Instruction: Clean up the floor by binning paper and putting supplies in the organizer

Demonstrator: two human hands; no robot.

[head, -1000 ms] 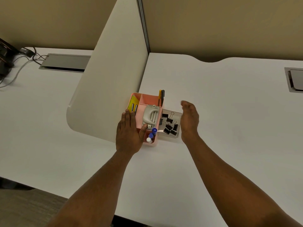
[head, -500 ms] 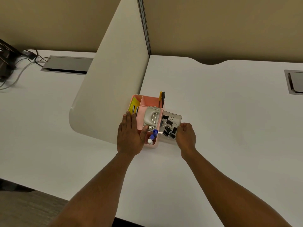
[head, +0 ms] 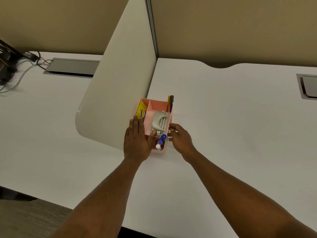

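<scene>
Clip drawer now hidden; right hand (head: 180,139) curled at organizer (head: 161,152), grasp unclear; left hand (head: 137,140) flat.

Pink organizer (head: 158,151) on white desk (head: 223,126), grey hole punch (head: 159,122) inside, left hand (head: 137,140) flat against its left wall — right hand (head: 180,138) at its right side, fingers curled.
</scene>
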